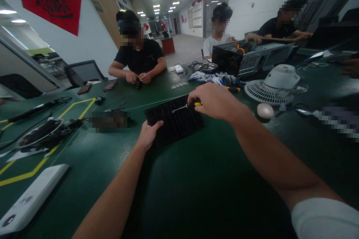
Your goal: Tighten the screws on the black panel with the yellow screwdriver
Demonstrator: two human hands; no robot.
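My left hand (pixel 148 134) grips the near left corner of a black compartment tray (pixel 179 119), its thumb lying on top and its other fingers hidden. The tray is slightly turned on the green table (pixel 193 179). Over the tray's right half, my right hand (pixel 213 101) is closed round the yellow and black handle of a screwdriver (pixel 182 108). Its metal shaft points left across the compartments; the tip's exact shape is too small to tell. The dark compartments make their contents hard to see.
A white fan (pixel 280 84) and a pale computer mouse (pixel 265 111) stand right of the tray. Behind are gloves (pixel 215 78) and an open computer case (pixel 252 59). A long white device (pixel 33 198) lies at the front left. Several people sit across the table.
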